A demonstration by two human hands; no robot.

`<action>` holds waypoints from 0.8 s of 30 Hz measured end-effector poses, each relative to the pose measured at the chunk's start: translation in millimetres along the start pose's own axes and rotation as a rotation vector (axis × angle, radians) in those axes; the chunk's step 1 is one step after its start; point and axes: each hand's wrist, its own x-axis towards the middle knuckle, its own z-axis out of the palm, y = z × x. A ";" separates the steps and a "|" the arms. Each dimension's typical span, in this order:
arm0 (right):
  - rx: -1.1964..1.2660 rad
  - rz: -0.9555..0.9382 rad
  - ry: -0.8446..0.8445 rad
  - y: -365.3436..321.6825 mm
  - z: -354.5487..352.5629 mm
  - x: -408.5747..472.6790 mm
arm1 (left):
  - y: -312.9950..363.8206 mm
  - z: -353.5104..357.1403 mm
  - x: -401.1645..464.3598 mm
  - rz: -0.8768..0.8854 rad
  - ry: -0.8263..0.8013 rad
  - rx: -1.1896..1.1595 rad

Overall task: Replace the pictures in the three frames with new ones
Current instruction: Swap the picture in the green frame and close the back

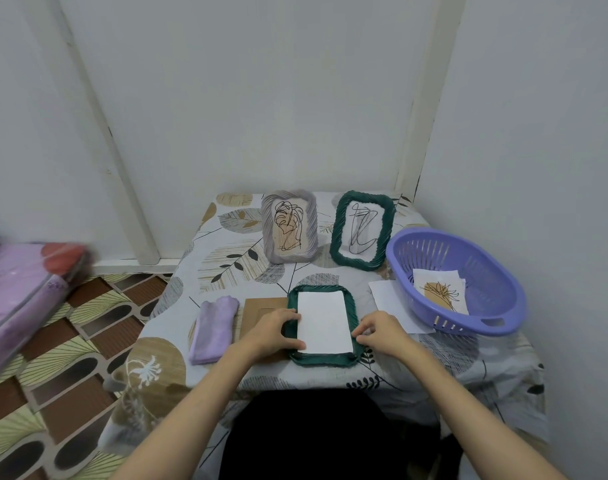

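A dark green frame (pixel 322 358) lies flat, face down, on the table (pixel 226 271) directly in front of the person, and serves here as the reference item. A white sheet (pixel 325 322) rests inside its opening, blank side up. The left hand (pixel 271 329) is placed on the left border of this frame, fingers curled over the rim with the fingertips touching the left edge of the white sheet. The right hand (pixel 382 332) is at the right border of the frame, thumb and forefinger pinched together at the right edge of the sheet. Just left of the frame, partly under the left hand, lies a brown backing board (pixel 261 306); further left lies a folded lilac cloth (pixel 214 329). Beyond the frame, toward the wall, two frames stand upright: a grey frame (pixel 289 226) to the left holding a black line drawing, and a second green frame (pixel 363 230) to the right holding another line drawing. To the right of the flat frame sits a purple basket (pixel 496 323) containing a printed picture (pixel 440 292), and a loose white paper (pixel 385 296) lies between basket and frame, partly under the basket.
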 end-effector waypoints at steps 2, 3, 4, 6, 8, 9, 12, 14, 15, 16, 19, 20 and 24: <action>0.014 0.000 0.012 -1.0 1.3 -1.4 | 1.0 1.6 -1.9 0.000 0.022 -0.015; 0.023 0.001 0.019 -1.8 1.4 -2.2 | 1.3 2.6 -2.7 0.000 0.033 -0.021; 0.034 0.005 0.024 -2.1 1.4 -2.6 | 1.2 3.6 -3.1 -0.003 0.043 -0.028; 0.064 0.015 0.029 -3.0 1.2 -3.0 | 0.9 5.4 -3.3 -0.008 0.057 -0.047; 0.086 0.027 0.027 -3.6 2.8 -2.5 | 1.4 6.2 -3.2 -0.009 0.061 -0.061; 0.096 0.033 0.032 -3.7 4.2 -2.1 | 1.3 6.4 -3.0 -0.011 0.063 -0.072; 0.148 0.072 0.075 -4.4 7.8 -1.2 | -0.3 5.7 -2.2 -0.039 0.088 -0.118; 0.202 0.112 0.098 -5.2 8.5 0.1 | -1.5 4.3 -1.1 -0.066 0.103 -0.139; 0.232 0.134 0.101 -6.6 8.2 0.9 | -2.0 3.6 -0.1 -0.072 0.106 -0.142; 0.251 0.159 0.102 -8.7 7.8 1.2 | -2.5 3.1 0.9 -0.074 0.105 -0.139; 0.213 0.229 0.121 -12.5 7.7 2.9 | -3.8 2.7 1.5 -0.071 0.097 -0.119; 0.191 0.251 0.135 -14.3 7.4 2.0 | -4.8 3.2 1.4 -0.073 0.097 -0.122; 0.230 0.256 0.137 -14.4 8.8 4.3 | -8.3 5.6 1.4 -0.066 0.098 -0.129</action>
